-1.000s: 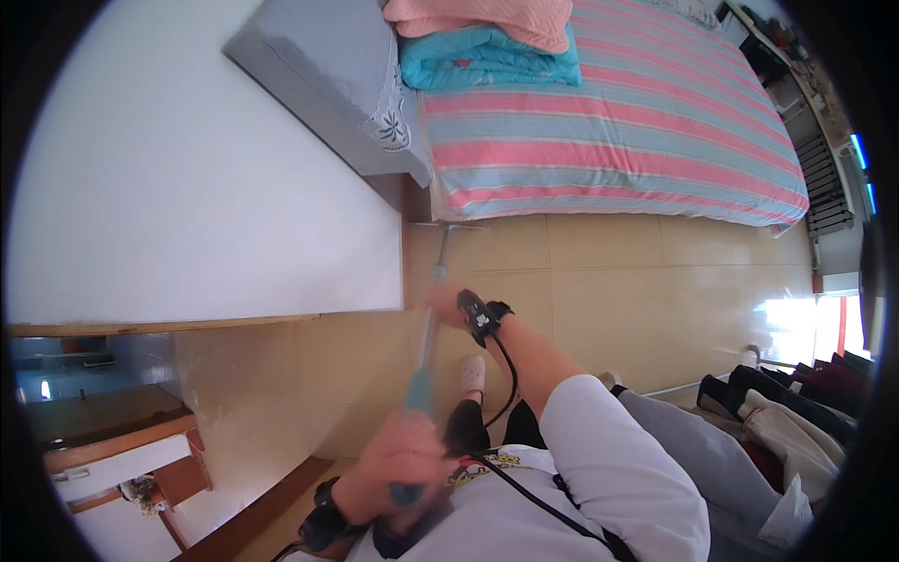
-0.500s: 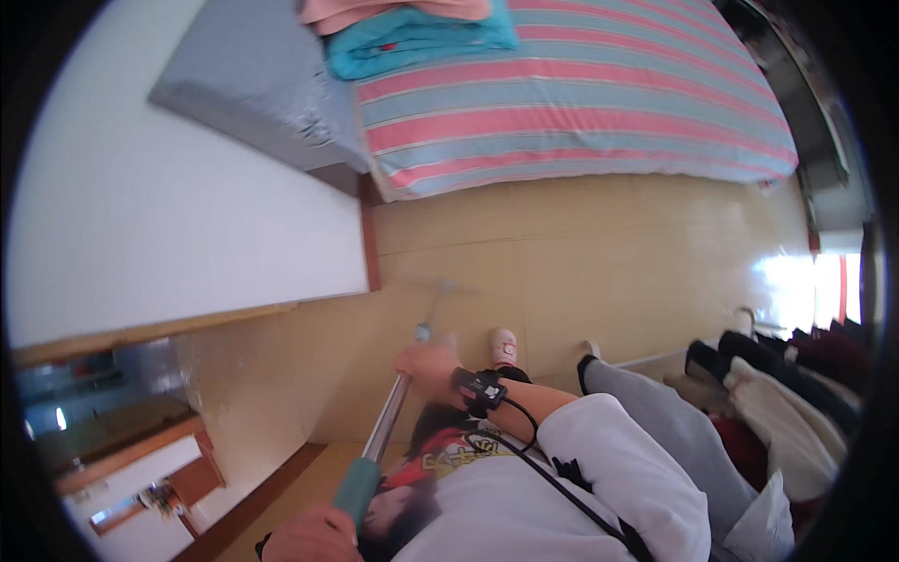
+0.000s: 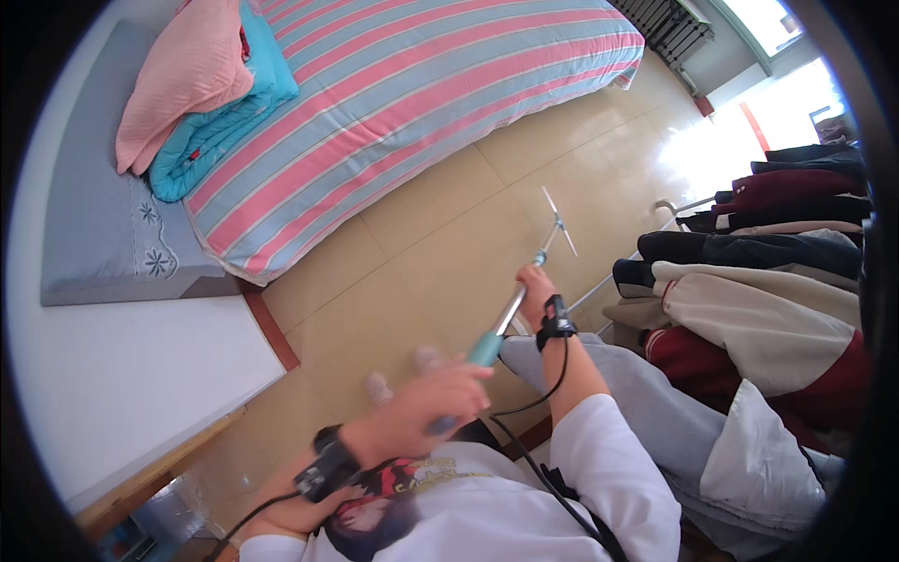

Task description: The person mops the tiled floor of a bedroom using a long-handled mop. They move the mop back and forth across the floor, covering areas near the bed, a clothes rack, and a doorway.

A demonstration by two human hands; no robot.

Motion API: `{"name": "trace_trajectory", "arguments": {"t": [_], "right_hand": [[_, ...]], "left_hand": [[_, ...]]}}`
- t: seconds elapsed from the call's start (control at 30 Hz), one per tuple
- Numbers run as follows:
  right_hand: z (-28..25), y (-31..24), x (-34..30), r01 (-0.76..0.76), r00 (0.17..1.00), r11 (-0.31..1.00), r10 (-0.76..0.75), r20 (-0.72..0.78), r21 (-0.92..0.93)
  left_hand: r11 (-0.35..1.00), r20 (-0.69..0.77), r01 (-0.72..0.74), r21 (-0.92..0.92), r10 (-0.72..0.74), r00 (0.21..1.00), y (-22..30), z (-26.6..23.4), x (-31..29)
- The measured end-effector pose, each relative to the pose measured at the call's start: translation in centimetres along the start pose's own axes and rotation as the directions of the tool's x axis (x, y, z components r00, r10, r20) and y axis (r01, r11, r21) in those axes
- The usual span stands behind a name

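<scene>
A long-handled mop (image 3: 511,309) slants away from me toward the floor at upper right, with a silver pole and a teal grip. Its narrow pale head (image 3: 560,223) is a thin bar crossing the pole's far end; whether a cloth is on it I cannot make out. My left hand (image 3: 426,403), slightly blurred, is wrapped round the grip near the handle's end. Farther along, my right hand (image 3: 536,288) is closed round the pole just below a teal joint. Both wrists wear black devices with cables.
A bed with a striped cover (image 3: 375,112) spans the upper left, bearing a folded teal quilt (image 3: 211,140) and pink bedding (image 3: 187,80). A white panel (image 3: 178,375) stands at left. Clothes (image 3: 758,309) hang on a rack at right. Tan tiled floor (image 3: 403,262) lies between.
The view has turned to the right. The mop has swung from the left side to the right, its head now nearer the clothes rack. Both hands have stayed on the handle.
</scene>
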State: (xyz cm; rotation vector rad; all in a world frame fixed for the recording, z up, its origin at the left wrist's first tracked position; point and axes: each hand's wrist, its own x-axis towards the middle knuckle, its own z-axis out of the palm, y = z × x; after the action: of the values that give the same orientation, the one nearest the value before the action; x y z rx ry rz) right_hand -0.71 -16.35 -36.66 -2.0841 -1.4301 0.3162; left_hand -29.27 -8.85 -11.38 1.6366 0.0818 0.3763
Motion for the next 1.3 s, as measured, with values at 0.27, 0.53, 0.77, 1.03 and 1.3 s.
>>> {"name": "trace_trajectory", "arguments": {"t": [0.27,0.53,0.77,1.03,1.3], "right_hand": [[-1.6,10.9,-0.8,-0.444,0.894,0.819,0.431,0.121,0.364],[0.2,5.8,1.7,-0.165,0.986,0.981,0.163,0.036,0.098],[5.3,-3.5,6.1,-0.090,0.974,0.987,0.115,0.197,-0.133],[8.4,-19.9,9.4,-0.091,0.901,0.992,0.122,0.417,-0.093],[5.6,-22.8,6.2,-0.088,0.946,0.996,0.090,0.310,-0.020]], "left_hand": [[0.998,0.002,-0.057,-0.001,0.057,0.998,-4.5,6.6,8.1],[1.000,-0.099,0.012,0.023,-0.010,0.995,-1.3,3.0,7.6],[0.994,-0.131,0.057,0.095,-0.045,0.990,2.8,-5.0,4.1],[0.947,-0.374,0.237,0.219,-0.142,0.916,10.5,-12.8,-1.1],[0.957,-0.347,0.241,0.162,-0.173,0.922,14.6,-14.9,-1.8]]}}
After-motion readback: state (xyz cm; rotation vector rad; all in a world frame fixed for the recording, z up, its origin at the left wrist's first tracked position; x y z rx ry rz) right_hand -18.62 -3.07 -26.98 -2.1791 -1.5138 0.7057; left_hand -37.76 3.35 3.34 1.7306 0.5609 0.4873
